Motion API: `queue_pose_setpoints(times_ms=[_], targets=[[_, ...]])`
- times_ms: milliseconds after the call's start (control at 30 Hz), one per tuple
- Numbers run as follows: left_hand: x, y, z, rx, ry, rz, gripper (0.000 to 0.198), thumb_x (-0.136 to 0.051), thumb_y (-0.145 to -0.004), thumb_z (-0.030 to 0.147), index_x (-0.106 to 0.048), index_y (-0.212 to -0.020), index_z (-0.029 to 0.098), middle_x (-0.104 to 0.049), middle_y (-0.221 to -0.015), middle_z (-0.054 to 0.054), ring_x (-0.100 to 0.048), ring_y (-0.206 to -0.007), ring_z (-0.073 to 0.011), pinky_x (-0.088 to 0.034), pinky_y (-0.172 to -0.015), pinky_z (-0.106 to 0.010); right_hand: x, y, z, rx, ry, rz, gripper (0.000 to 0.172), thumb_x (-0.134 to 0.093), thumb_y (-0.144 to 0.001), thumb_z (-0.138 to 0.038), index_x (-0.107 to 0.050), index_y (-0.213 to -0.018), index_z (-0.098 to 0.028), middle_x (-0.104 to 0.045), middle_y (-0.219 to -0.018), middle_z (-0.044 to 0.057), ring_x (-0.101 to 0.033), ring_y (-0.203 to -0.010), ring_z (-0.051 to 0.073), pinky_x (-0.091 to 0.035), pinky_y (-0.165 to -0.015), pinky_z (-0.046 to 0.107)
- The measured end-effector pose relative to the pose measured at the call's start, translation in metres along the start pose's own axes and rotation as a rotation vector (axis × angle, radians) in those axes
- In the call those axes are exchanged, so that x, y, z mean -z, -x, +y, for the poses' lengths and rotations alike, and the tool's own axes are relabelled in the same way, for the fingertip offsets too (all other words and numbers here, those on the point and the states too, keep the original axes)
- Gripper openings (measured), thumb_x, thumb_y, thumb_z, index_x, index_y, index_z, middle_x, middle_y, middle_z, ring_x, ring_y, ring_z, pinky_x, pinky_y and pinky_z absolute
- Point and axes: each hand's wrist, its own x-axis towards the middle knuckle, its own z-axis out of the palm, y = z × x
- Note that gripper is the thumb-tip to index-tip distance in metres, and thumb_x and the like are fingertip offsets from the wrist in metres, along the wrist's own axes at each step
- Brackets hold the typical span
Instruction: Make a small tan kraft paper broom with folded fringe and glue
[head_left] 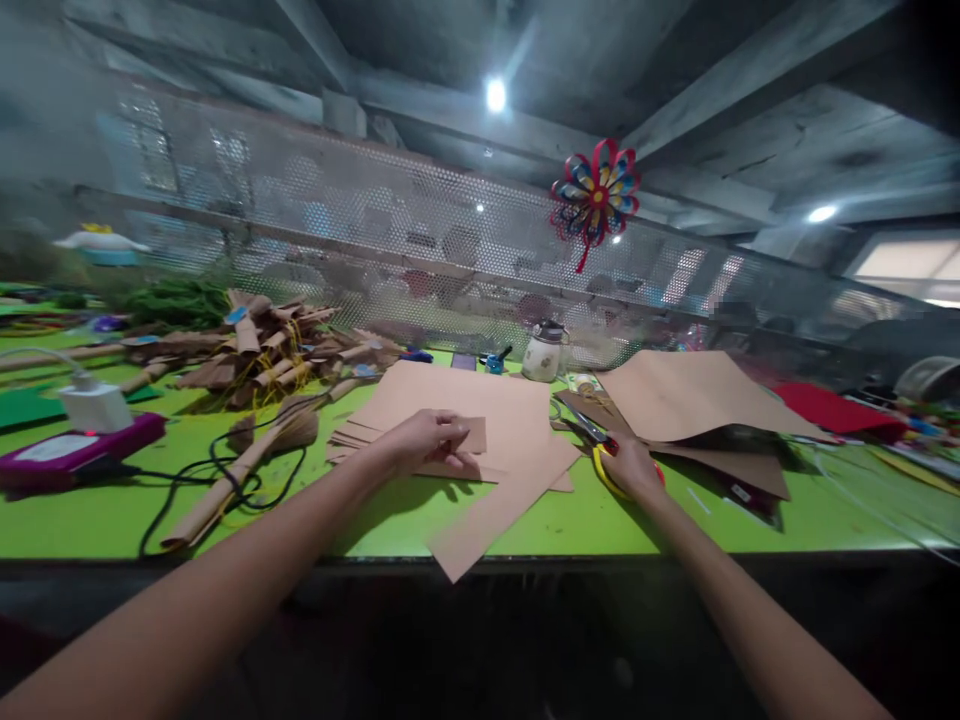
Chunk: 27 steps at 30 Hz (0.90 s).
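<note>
Between the fingers of my left hand (431,441) is a small rectangular piece of brown paper (477,435), held above a stack of brown paper sheets (480,390). My right hand (634,468) grips a pair of scissors (581,417) by its yellow and red handles, blades pointing up and left. A long brown paper strip (487,530) lies below my hands, its pointed end past the table's front edge. Right of the scissors rises another pile of large brown sheets (682,395), partly curled.
On the green table (585,525), a purple power strip (82,450) with a white plug and black cable sits left. Behind it are rolled brown paper pieces (262,355). A patterned jug (545,352) stands at the back by a perforated metal screen (420,250). Red sheets (840,410) lie right.
</note>
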Motion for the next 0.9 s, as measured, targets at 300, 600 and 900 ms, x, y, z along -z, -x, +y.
queue_pose_setpoints(times_ms=[300,600,900], targets=[[-0.003,-0.023,-0.026,0.043,0.024,0.129,0.011,-0.053,-0.078,0.014,-0.044,-0.084,0.013,-0.068,-0.068,-0.015,-0.064,-0.052,-0.0171,-0.053,-0.051,-0.028,0.016,0.023,-0.02,0.087,0.366,-0.082,0.03,-0.043,-0.085,-0.027,-0.063,-0.102,-0.013,-0.067,-0.092,0.018,-0.059,-0.088,0.031,-0.041,-0.069,0.037],[-0.005,-0.018,-0.017,0.017,0.02,0.192,0.015,-0.055,-0.077,0.017,-0.041,-0.083,0.017,-0.067,-0.067,-0.012,-0.061,-0.048,-0.0161,-0.049,-0.043,-0.025,0.062,0.027,-0.082,0.893,-0.044,-0.212,0.035,-0.048,-0.084,-0.024,-0.056,-0.119,-0.02,-0.058,-0.116,0.01,-0.047,-0.105,0.024,-0.038,-0.087,0.036],[-0.001,-0.021,-0.029,-0.055,0.028,0.25,0.012,-0.054,-0.074,0.013,-0.043,-0.078,0.015,-0.065,-0.064,-0.009,-0.06,-0.051,-0.0124,-0.047,-0.048,-0.02,0.052,-0.008,-0.106,1.069,0.061,-0.666,0.023,-0.064,-0.062,-0.022,-0.067,-0.084,-0.015,-0.059,-0.082,0.006,-0.05,-0.077,0.018,-0.036,-0.06,0.025]])
